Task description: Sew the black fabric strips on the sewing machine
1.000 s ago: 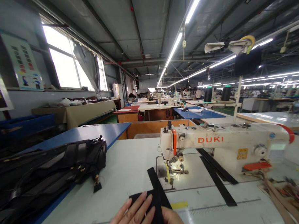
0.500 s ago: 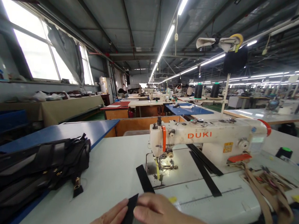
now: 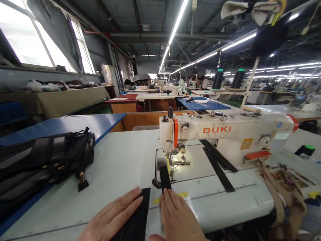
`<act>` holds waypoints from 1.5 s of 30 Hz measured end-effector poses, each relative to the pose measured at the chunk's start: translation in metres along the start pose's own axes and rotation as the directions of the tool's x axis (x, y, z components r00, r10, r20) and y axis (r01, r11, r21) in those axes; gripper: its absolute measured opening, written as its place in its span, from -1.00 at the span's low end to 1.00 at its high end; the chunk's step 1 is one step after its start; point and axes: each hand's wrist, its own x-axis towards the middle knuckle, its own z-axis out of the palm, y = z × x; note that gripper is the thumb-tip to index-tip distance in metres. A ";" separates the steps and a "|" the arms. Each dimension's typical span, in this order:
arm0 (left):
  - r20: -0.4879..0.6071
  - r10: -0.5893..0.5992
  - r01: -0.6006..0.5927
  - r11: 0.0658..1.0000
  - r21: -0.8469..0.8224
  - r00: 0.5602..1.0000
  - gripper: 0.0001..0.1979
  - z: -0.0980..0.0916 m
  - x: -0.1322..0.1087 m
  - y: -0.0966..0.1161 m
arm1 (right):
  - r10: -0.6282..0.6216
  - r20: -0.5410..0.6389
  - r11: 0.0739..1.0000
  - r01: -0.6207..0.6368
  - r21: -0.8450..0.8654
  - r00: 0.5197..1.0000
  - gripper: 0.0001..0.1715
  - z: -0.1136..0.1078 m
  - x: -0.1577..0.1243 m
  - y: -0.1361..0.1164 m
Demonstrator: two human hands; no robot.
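Observation:
My left hand (image 3: 115, 217) lies flat with straight fingers on a black fabric piece (image 3: 137, 221) at the table's front edge. To its right, my right hand (image 3: 179, 219) is stretched out, thumb apart, with its fingertips on the near end of a short black strip (image 3: 165, 177). The strip's far end reaches the needle plate of the white sewing machine (image 3: 223, 133), just left of the lit presser foot (image 3: 178, 161). The lower part of the fabric piece runs out of view.
Two long black strips (image 3: 219, 170) lie under the machine arm. A black bag (image 3: 43, 162) covers the table's left side. Tan straps (image 3: 276, 202) hang over the right front edge beside a tray of tools (image 3: 295, 178). Thread cones (image 3: 217, 79) stand behind.
My right hand has left the fabric piece and pushed the short strip forward to the needle plate. My left hand now lies flatter on the fabric. The view has tilted down.

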 end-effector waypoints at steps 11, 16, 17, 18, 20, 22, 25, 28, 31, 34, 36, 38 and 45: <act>0.087 0.138 -0.123 0.980 -0.156 0.987 -0.49 0.023 0.057 0.000 | -0.266 -0.173 0.954 0.234 -0.186 0.948 -0.70 -0.015 0.004 0.032; 0.091 0.130 -0.114 0.981 -0.157 0.987 -0.52 0.032 0.057 -0.009 | -0.274 -0.091 0.961 0.269 -0.065 0.957 -0.25 -0.010 -0.003 0.046; 0.088 0.145 -0.131 0.979 -0.154 0.986 -0.53 0.034 0.057 -0.010 | -0.263 -0.061 0.964 0.261 -0.045 0.963 -0.22 -0.010 -0.005 0.046; 0.086 0.164 -0.150 0.977 -0.149 0.983 -0.53 0.035 0.057 -0.011 | -0.256 -0.033 0.966 0.255 -0.032 0.966 -0.21 -0.011 -0.006 0.046; 0.099 0.187 -0.173 0.976 -0.136 0.977 -0.54 0.035 0.058 -0.012 | -0.252 0.011 0.967 0.252 -0.025 0.968 -0.21 -0.015 -0.006 0.043; 0.120 0.172 -0.157 0.980 -0.119 0.978 -0.55 0.035 0.059 -0.011 | -0.249 0.040 0.967 0.250 -0.046 0.968 -0.20 -0.018 -0.006 0.042; 0.132 0.126 -0.114 0.989 -0.094 0.983 -0.55 0.034 0.059 -0.011 | -0.253 0.024 0.960 0.254 -0.119 0.967 -0.16 -0.015 -0.003 0.044; 0.127 0.102 -0.096 0.994 -0.055 0.987 -0.56 0.036 0.054 -0.017 | -0.319 -0.052 0.926 0.300 -0.229 0.946 -0.14 -0.005 -0.001 0.049; 0.129 0.086 -0.085 0.996 -0.014 0.988 -0.56 0.041 0.046 -0.026 | -0.383 -0.145 0.882 0.314 -0.351 0.912 -0.25 0.008 0.004 0.055; 0.155 0.112 -0.116 0.993 0.012 0.981 -0.54 0.047 0.043 -0.029 | -0.422 -0.232 0.854 0.299 -0.425 0.877 -0.45 0.023 0.010 0.060; 0.175 0.161 -0.168 0.985 0.028 0.971 -0.54 0.048 0.046 -0.025 | -0.434 -0.272 0.848 0.287 -0.447 0.859 -0.53 0.031 0.013 0.063; 0.180 0.215 -0.224 0.974 0.030 0.960 -0.55 0.047 0.054 -0.018 | -0.444 -0.291 0.845 0.287 -0.451 0.848 -0.54 0.037 0.016 0.066; 0.227 0.358 -0.350 0.934 -0.075 0.906 -0.57 0.049 0.075 -0.014 | -0.471 -0.278 0.849 0.344 -0.401 0.837 -0.43 0.035 0.017 0.072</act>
